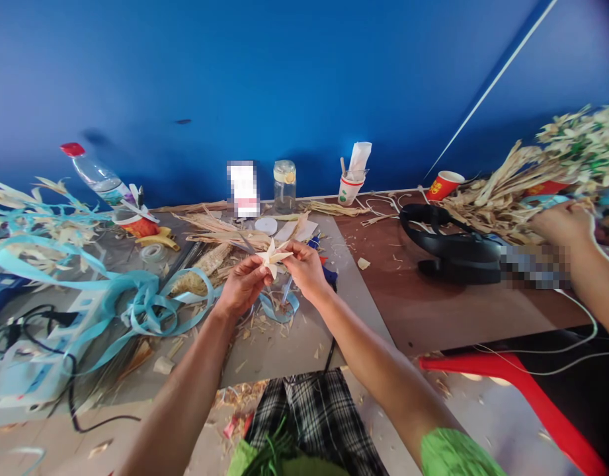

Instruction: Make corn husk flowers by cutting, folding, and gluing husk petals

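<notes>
A pale, star-shaped flower (270,258), apparently made of dried corn husk, is held up between both hands over the grey table board. My left hand (244,284) pinches it from the lower left, fingers closed. On the other side, my right hand (307,268) grips a petal at the right with thumb and fingertips. Below the hands lies a loop of light blue ribbon (279,314) among husk scraps. Behind the flower are loose dried husks (219,225) and a white round lid (266,226). A corn cob (205,268) rests left of my left hand.
Tangled blue ribbon (145,301) and a white power strip (31,370) occupy the left side. Along the wall stand a clear jar (285,188), a lit phone (243,188) and paper cups. A black headset (447,244) lies at right, near another person's hand (565,225).
</notes>
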`<action>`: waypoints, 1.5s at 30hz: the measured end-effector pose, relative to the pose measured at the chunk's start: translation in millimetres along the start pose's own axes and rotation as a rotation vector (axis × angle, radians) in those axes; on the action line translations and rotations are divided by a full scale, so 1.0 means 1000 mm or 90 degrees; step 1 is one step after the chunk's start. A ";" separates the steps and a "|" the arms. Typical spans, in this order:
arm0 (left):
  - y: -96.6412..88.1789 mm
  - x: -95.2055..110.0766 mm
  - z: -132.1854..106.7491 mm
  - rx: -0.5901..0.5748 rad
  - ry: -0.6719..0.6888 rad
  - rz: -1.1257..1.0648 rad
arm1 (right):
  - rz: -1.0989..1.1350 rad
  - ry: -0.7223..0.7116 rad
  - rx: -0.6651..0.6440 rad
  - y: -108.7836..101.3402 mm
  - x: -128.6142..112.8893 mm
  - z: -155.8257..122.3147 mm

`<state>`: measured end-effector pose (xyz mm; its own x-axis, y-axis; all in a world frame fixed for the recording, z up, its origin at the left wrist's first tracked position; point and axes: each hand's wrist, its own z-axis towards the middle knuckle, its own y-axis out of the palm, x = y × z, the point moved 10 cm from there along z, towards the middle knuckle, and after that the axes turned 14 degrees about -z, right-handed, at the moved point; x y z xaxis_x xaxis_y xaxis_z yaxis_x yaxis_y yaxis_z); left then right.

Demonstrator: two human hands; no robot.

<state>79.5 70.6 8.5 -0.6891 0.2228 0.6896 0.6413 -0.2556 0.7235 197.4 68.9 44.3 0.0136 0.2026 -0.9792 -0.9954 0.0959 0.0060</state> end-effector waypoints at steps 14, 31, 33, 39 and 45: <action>-0.009 -0.002 0.001 0.018 -0.008 0.011 | 0.080 0.044 -0.065 0.011 -0.004 -0.005; -0.012 -0.005 0.001 0.001 -0.013 0.056 | 0.459 0.308 -0.111 0.024 0.026 -0.008; -0.016 -0.004 0.000 0.015 -0.011 0.046 | 0.464 0.264 -0.074 0.005 0.020 0.001; -0.015 0.005 0.002 0.005 0.021 0.002 | 0.105 0.114 0.152 -0.075 0.018 0.020; -0.015 0.014 0.003 0.002 0.061 -0.033 | -0.582 0.044 0.138 -0.083 0.005 0.020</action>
<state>61.6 80.8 7.3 -0.7502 0.1439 0.6454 0.6051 -0.2439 0.7578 282.4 81.4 43.3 0.7677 -0.0984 -0.6332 -0.5625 0.3700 -0.7394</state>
